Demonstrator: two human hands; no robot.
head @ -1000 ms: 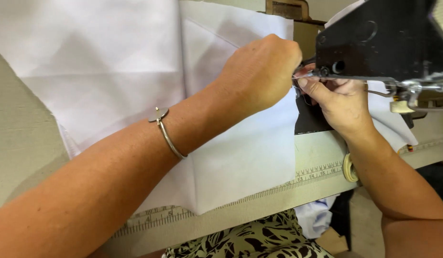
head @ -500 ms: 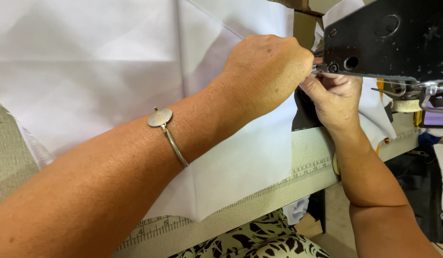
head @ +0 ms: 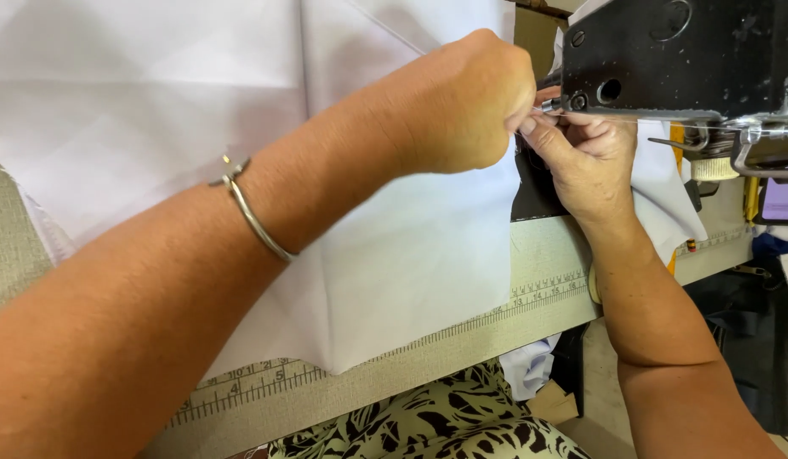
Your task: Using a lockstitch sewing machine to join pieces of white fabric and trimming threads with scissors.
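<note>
My left hand (head: 462,106) is curled tight at the left end of the black sewing machine head (head: 683,55). Its fingertips pinch a thin pale thread (head: 649,121) that runs to the right under the head. My right hand (head: 585,161) comes up from below, and its fingertips meet the left hand's at the same spot; what they grip is hidden. A silver bangle (head: 253,217) sits on my left wrist. White fabric (head: 156,102) lies spread on the table under my left forearm.
A measuring tape strip (head: 547,293) runs along the beige table's front edge (head: 462,353). A dark cloth patch (head: 534,191) lies beneath the machine head. More white cloth (head: 666,191) hangs behind my right hand. Patterned clothing (head: 428,425) shows below the table.
My hands stay together at the left end of the machine head. My right hand's fingers have drawn in closer under the left hand's fingertips.
</note>
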